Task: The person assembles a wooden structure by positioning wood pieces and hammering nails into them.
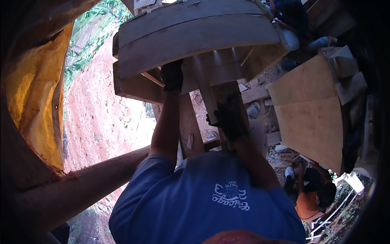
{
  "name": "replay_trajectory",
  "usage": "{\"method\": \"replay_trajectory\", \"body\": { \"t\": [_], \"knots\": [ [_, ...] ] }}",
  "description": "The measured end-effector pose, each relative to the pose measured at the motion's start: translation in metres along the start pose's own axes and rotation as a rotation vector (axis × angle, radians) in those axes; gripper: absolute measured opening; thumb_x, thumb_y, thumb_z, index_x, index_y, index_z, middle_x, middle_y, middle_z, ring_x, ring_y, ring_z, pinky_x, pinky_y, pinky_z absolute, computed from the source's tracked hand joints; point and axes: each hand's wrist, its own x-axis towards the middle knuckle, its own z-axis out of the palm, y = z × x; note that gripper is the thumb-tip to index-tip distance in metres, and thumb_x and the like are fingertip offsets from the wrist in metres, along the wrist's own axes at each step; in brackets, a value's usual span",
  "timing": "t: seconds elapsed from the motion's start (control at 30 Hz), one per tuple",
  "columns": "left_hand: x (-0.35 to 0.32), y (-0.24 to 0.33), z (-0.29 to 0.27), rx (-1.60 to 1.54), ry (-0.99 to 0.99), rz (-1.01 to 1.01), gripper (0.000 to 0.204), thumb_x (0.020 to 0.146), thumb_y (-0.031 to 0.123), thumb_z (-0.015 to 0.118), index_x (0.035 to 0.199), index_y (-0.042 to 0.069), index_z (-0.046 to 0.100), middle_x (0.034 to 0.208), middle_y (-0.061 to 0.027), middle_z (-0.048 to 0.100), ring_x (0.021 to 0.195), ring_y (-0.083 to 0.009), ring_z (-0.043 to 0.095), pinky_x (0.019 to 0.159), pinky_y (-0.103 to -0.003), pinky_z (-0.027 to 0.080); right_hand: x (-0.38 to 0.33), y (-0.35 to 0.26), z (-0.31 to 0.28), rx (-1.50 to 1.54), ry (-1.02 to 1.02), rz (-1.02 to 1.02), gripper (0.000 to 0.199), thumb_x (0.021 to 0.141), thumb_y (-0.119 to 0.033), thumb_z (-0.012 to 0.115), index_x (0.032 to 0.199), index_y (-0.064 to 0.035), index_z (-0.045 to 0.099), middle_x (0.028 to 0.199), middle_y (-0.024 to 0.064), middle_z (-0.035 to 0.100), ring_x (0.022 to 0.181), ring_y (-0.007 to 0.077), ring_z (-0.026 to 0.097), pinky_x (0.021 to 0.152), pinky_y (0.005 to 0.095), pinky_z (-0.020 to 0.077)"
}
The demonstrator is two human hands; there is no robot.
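My right hand (230, 122), in a black glove, is closed round the near end of a narrow wooden strip (206, 95). The fingertips show at the strip's left edge, and its far end runs under a wide wooden panel (199, 38). My left hand (172, 76), also black-gloved, reaches up under the near edge of that panel; its fingers are hidden there. Pale boards joined edge to edge make up the panel. Below it, a lower board (138, 87) and a side board (266, 61) form a box-like frame. An upright plank (189, 126) stands between my arms.
A large plywood-like panel (310, 114) stands at the right, with wood offcuts (351, 77) beside it. One person in orange (310, 205) is low at the right; another (290, 22) is at the far right. A thick round beam (89, 189) and yellow sheeting (34, 101) are on the left.
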Motion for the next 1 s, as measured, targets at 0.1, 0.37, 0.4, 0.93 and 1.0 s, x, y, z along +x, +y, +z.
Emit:
{"method": "replay_trajectory", "body": {
  "t": [0.1, 0.37, 0.4, 0.93, 1.0],
  "knots": [
    [-0.004, 0.001, -0.001, 0.047, -0.287, -0.064, 0.023, 0.097, 0.017, 0.062, 0.113, 0.016, 0.079, 0.113, -0.012, 0.076, 0.112, -0.0312, 0.071, 0.096, -0.046, 0.056, -0.004, 0.034, -0.004, 0.247, -0.044, -0.104, 0.068, 0.106, -0.021, 0.067, 0.165, -0.0092, 0.036, 0.112, 0.0175, 0.069, 0.099, 0.0244, 0.073, 0.086, 0.042, 0.062],
    [-0.018, 0.018, 0.013, 0.02, -0.44, -0.06, 0.026, 0.1, 0.022, 0.059, 0.116, 0.017, 0.079, 0.116, -0.0133, 0.076, 0.11, -0.034, 0.073, 0.096, -0.048, 0.056, -0.014, 0.02, 0.02, -1.369, 0.401, -0.657, 0.099, 0.092, -0.038, 0.081, 0.166, -0.0011, 0.028, 0.097, 0.021, 0.071, 0.084, 0.0308, 0.07, 0.071, 0.0469, 0.0568],
    [-0.015, 0.02, 0.015, 0.037, -0.465, -0.079, 0.026, 0.101, 0.022, 0.059, 0.116, 0.017, 0.079, 0.116, -0.0131, 0.075, 0.11, -0.0341, 0.073, 0.096, -0.048, 0.056, -0.013, 0.021, 0.018, -1.457, 0.408, -0.609, 0.099, 0.091, -0.04, 0.08, 0.166, 0.0001, 0.028, 0.095, 0.0213, 0.071, 0.082, 0.0323, 0.07, 0.07, 0.0476, 0.0566],
    [-0.007, -0.011, 0.04, 0.071, -0.268, 0.0, 0.031, 0.104, 0.026, 0.057, 0.125, 0.015, 0.077, 0.127, -0.0137, 0.074, 0.121, -0.0336, 0.069, 0.103, -0.046, 0.053, -0.002, 0.035, 0.028, -1.934, 0.534, -0.365, 0.097, 0.096, -0.053, 0.067, 0.165, 0.0024, 0.029, 0.073, 0.0152, 0.07, 0.062, 0.0293, 0.069, 0.057, 0.0465, 0.0554],
    [-0.005, -0.011, 0.042, 0.08, -0.281, -0.052, 0.034, 0.106, 0.032, 0.058, 0.128, 0.015, 0.076, 0.13, -0.0159, 0.073, 0.124, -0.0345, 0.067, 0.104, -0.047, 0.052, -0.003, 0.019, 0.037, -1.841, 0.47, -0.306, 0.096, 0.097, -0.052, 0.067, 0.165, 0.0028, 0.028, 0.073, 0.0155, 0.07, 0.062, 0.0299, 0.069, 0.057, 0.0465, 0.0555]
  ]
}}
